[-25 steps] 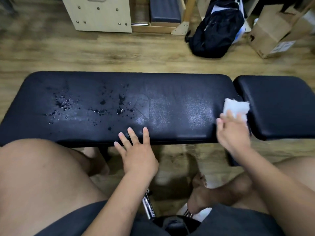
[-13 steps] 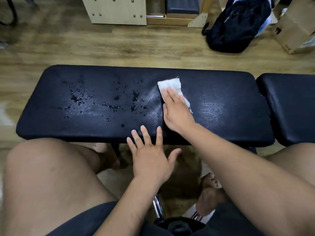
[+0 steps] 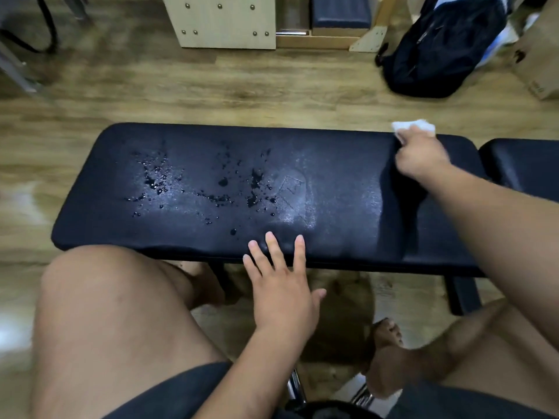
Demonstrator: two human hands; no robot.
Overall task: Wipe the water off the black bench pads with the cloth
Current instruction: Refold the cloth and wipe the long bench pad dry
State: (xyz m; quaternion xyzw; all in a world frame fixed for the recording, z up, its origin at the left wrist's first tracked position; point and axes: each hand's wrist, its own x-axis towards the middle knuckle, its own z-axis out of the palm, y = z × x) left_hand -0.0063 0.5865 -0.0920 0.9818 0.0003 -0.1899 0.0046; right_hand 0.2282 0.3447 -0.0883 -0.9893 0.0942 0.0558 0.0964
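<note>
Right hand [image 3: 421,160] has swept the cloth [image 3: 413,127] from mid-pad over to the far edge near the right end of the long black pad [image 3: 341,164]; the left hand hasn't shifted. Left to right: water drops [image 3: 193,189] sit scattered over the left and middle of that pad, unwiped, with a dull smeared sheen just right of them. Left hand [image 3: 282,285] lies flat on the near edge at mid-length, fingers straight and spread, holding nothing. White cloth is at the pad's far edge, poking out past the right hand's fingers; the hand sits on top of it, but it's motion-blurred, so can't tell if it's pinching the cloth or pressing it flat. Second black pad [image 3: 523,164] is just beside the long one at the right frame edge, small gap between. Behind on the wood floor [image 3: 211,89]: pale wooden cabinet [image 3: 223,22], dark backpack [image 3: 441,49], cardboard box [image 3: 541,65].
</note>
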